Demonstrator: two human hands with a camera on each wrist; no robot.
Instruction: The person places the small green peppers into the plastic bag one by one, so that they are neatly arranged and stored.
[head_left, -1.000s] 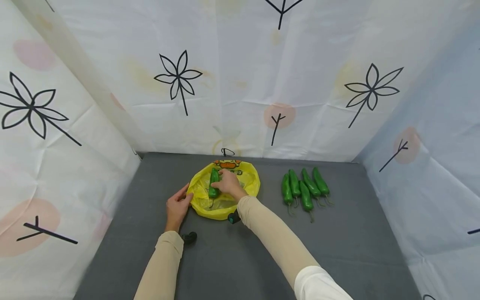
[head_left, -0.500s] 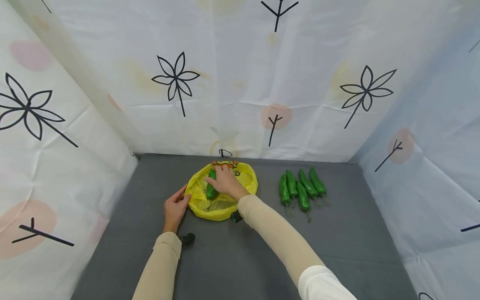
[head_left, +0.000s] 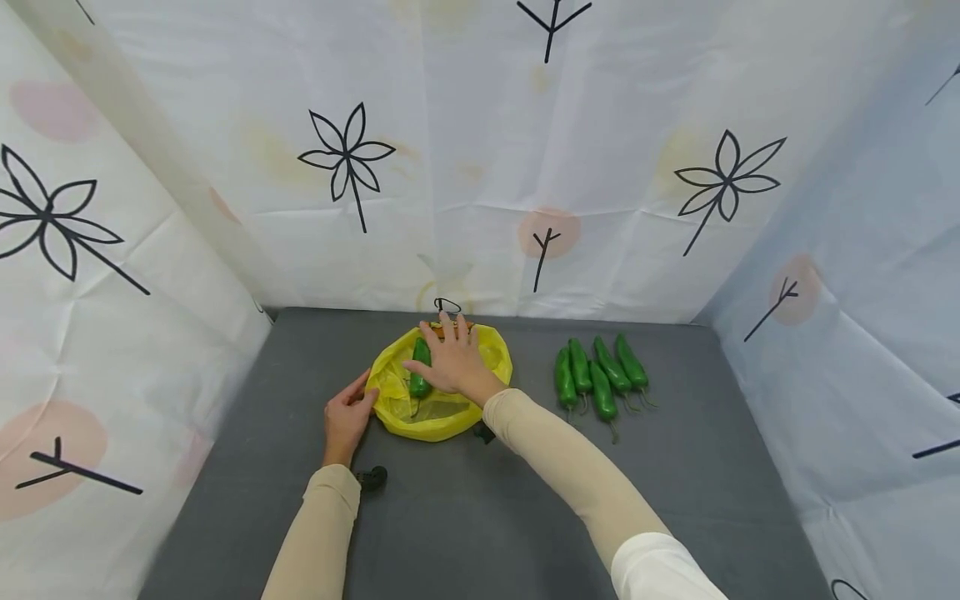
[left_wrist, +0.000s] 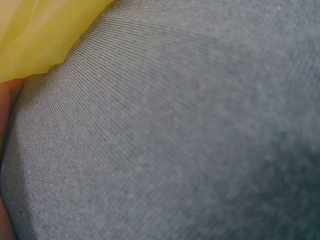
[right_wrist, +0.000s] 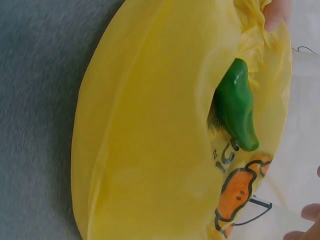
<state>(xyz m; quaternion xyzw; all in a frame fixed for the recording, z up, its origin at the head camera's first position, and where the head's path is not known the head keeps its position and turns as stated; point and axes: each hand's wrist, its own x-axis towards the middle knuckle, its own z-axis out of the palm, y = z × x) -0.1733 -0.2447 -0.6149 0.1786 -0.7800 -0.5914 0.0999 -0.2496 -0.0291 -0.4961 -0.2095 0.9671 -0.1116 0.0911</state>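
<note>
A yellow plastic bag [head_left: 429, 430] lies on the grey cloth with its mouth rolled wide. Inside it, at the left, rests one green chili pepper [head_left: 420, 371], stem end toward the person; it also shows in the right wrist view [right_wrist: 236, 102]. At the bag's left rim my left hand [head_left: 347, 425] pinches the plastic, thumb on the inner side. My right hand [head_left: 457, 363] hovers over the bag, just right of the pepper, its fingers spread and holding nothing. Only slivers of the left fingers [left_wrist: 6, 100] appear in the left wrist view, below the bag's edge.
Several green chili peppers [head_left: 600, 379] lie side by side on the grey cloth [head_left: 705, 450], right of the bag. A white patterned curtain [head_left: 480, 167] stands behind the table and along both sides.
My right hand has let go of the pepper, which now lies in the bag. Its fingers have spread, and it has drawn slightly right of the pepper. My left hand stays at the rim.
</note>
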